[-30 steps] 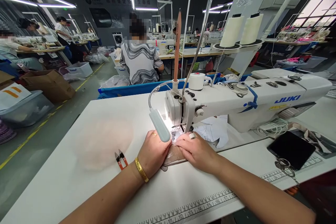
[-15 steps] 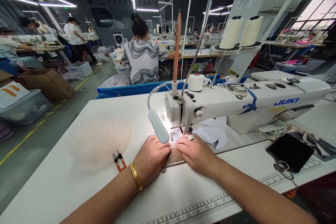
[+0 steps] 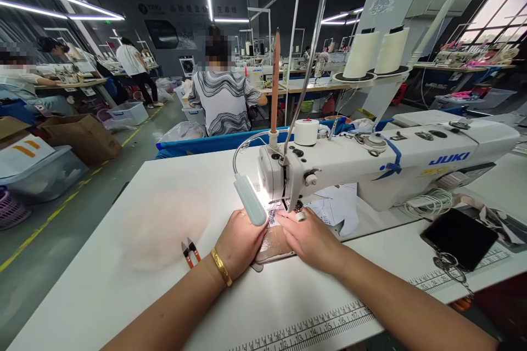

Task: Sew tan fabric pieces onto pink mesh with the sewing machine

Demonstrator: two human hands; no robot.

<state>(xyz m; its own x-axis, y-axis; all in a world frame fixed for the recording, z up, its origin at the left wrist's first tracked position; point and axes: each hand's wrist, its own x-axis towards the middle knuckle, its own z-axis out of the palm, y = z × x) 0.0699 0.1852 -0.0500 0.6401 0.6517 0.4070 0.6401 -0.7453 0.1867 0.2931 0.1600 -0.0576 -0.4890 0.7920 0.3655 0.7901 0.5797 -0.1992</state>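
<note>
A white sewing machine [image 3: 395, 156] stands on the white table, its lamp [image 3: 250, 200] lighting the needle area. My left hand [image 3: 241, 241], with a gold bracelet, is closed at the left edge of the brown plate [image 3: 274, 245] under the needle. On the other side my right hand [image 3: 310, 233] reaches its fingers in beside the presser foot, fingertips close together. Between the fingertips lies a small pale piece with dark marks [image 3: 272, 216], partly covered. Whether either hand grips it is hidden. Orange-handled thread snips [image 3: 190, 253] lie left of my left wrist.
Sheer pale fabric [image 3: 167, 225] rests on the left of the table [image 3: 94, 290]. Patterned papers [image 3: 343, 205] lie behind my right hand. A black phone [image 3: 461, 238] and keys [image 3: 447, 263] are at the right. A co-worker [image 3: 222, 88] sits beyond the table.
Both hands have shifted slightly up toward the needle, and more of the brown plate shows between them. The view has turned a little.
</note>
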